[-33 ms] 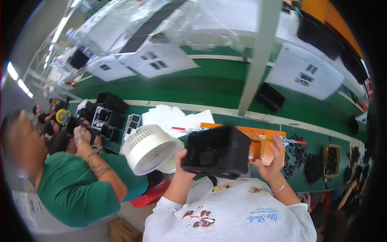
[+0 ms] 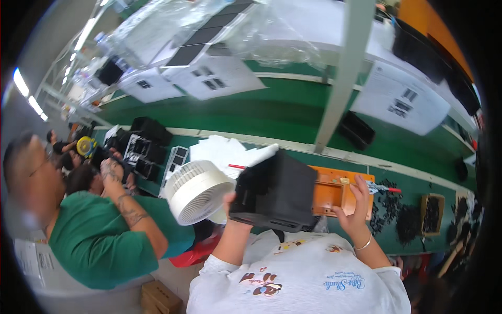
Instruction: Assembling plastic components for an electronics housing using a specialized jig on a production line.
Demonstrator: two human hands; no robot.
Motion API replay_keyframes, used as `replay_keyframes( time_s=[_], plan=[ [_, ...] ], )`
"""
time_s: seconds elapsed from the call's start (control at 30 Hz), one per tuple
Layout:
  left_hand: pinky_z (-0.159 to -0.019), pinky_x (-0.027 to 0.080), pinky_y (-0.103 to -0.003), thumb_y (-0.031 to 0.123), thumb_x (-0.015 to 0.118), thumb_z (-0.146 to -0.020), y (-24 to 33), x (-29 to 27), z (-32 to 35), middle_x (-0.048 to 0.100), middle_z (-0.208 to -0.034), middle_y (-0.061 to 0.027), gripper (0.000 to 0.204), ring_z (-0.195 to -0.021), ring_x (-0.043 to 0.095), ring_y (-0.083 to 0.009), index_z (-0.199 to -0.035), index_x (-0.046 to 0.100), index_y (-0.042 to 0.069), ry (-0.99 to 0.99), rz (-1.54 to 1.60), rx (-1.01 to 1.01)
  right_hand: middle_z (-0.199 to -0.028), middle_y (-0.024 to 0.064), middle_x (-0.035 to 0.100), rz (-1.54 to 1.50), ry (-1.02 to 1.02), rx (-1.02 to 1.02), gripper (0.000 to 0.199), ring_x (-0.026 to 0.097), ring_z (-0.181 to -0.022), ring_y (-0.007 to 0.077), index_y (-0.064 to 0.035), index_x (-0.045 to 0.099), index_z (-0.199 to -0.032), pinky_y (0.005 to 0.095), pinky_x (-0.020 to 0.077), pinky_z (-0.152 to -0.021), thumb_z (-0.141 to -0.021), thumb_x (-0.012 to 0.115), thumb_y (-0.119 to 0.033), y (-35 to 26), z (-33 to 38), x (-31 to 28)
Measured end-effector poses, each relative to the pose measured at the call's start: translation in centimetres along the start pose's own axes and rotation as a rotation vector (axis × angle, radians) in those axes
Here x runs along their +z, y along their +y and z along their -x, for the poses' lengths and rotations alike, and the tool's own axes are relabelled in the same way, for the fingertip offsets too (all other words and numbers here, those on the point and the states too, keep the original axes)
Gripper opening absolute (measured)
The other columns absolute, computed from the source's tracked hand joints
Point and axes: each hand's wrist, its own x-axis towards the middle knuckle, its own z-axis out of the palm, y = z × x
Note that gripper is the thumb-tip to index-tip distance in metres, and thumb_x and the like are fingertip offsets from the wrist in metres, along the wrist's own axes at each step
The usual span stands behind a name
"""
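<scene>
A black, box-shaped plastic housing (image 2: 280,194) is raised and tilted in front of me. My left hand (image 2: 234,224) grips it at its lower left edge, with the thumb along its side and the other fingers hidden behind it. To the right of the housing, my right hand (image 2: 354,214) is off it, with fingers apart beside an orange fixture (image 2: 328,180). The fixture has a rectangular recess, partly covered by the housing. A toggle clamp with a red handle (image 2: 391,189) sits at its right end, and another red handle (image 2: 238,166) sticks out at the left.
A white fan (image 2: 198,191) stands close to my left. Beyond it lie white sheets (image 2: 222,152) on the green bench. Small black parts (image 2: 387,209) are heaped at right near a box (image 2: 432,214). A person in green (image 2: 99,240) works at left; a post (image 2: 340,89) rises behind the fixture.
The black housing has turned and tilted in my left hand and shifted slightly left, showing more of its side. More of the fixture's recess shows. My right hand stays by the fixture, fingers apart.
</scene>
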Motion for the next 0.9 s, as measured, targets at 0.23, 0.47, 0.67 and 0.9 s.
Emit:
replay_keyframes(
  time_s=[0.23,0.47,0.67,0.9],
  plan=[
    [-0.061,0.051,-0.040,0.034,0.056,-0.085,8.5,6.6,0.3,0.032,-0.122,-0.0221,0.057,-0.087,0.053,-0.0327,-0.130,0.038,0.002,-0.495,0.235,0.203,-0.138,0.0232,0.033,0.221,-0.265,0.216,0.060,0.029,-0.130,0.0421,-0.0017,0.046,-0.121,0.0530,0.0249,-0.103,-0.070,0.073,-0.017,6.7,9.2,4.2],
    [-0.063,0.051,-0.040,0.041,0.058,-0.081,10.8,6.3,0.8,0.034,-0.121,-0.0224,0.067,-0.091,0.051,-0.0332,-0.131,0.035,0.001,-0.420,0.097,0.326,-0.143,0.0201,0.030,0.316,-0.382,0.399,0.060,0.019,-0.137,0.0347,-0.0045,0.041,-0.129,0.0591,0.0101,-0.105,-0.080,0.065,-0.029,8.7,12.4,5.2],
    [-0.064,0.051,-0.040,0.044,0.058,-0.080,10.5,5.6,0.5,0.035,-0.122,-0.0230,0.070,-0.092,0.051,-0.0334,-0.132,0.034,0.002,-0.380,0.086,0.320,-0.143,0.0193,0.030,0.439,-0.348,0.332,0.058,0.021,-0.137,0.0332,-0.0055,0.041,-0.130,0.0572,0.0060,-0.107,-0.083,0.058,-0.033,9.4,13.2,6.1],
    [-0.064,0.050,-0.037,0.045,0.059,-0.078,10.1,4.8,0.3,0.035,-0.122,-0.0224,0.074,-0.093,0.051,-0.0320,-0.133,0.033,0.002,-0.349,0.112,0.332,-0.142,0.0197,0.031,0.458,-0.303,0.312,0.059,0.021,-0.136,0.0335,-0.0059,0.041,-0.130,0.0559,0.0062,-0.107,-0.080,0.058,-0.033,10.1,13.8,6.4]
  ],
)
